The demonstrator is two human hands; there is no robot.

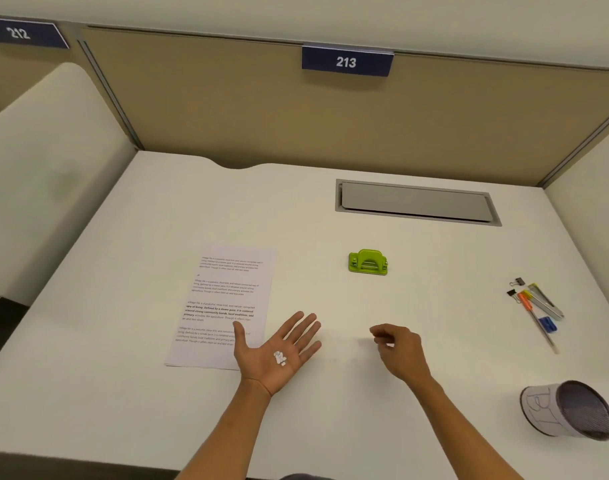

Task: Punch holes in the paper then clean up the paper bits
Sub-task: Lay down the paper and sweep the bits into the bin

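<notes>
My left hand point(279, 351) lies palm up on the white desk point(331, 299), fingers spread, with several small white paper bits point(280, 358) resting in the palm. Its thumb overlaps the lower right corner of the printed paper sheet point(227, 299), which lies flat to the left. To the right, my right hand point(398, 348) hovers low over the desk with fingertips pinched together on what looks like a small white paper bit point(389, 345). The green hole punch point(368, 262) stands beyond both hands, untouched.
A mesh cup point(570, 414) lies on its side at the desk's right front. Pens, markers and binder clips point(535, 306) lie near the right edge. A grey cable hatch point(417, 202) is set into the desk at the back. Partition walls enclose the desk.
</notes>
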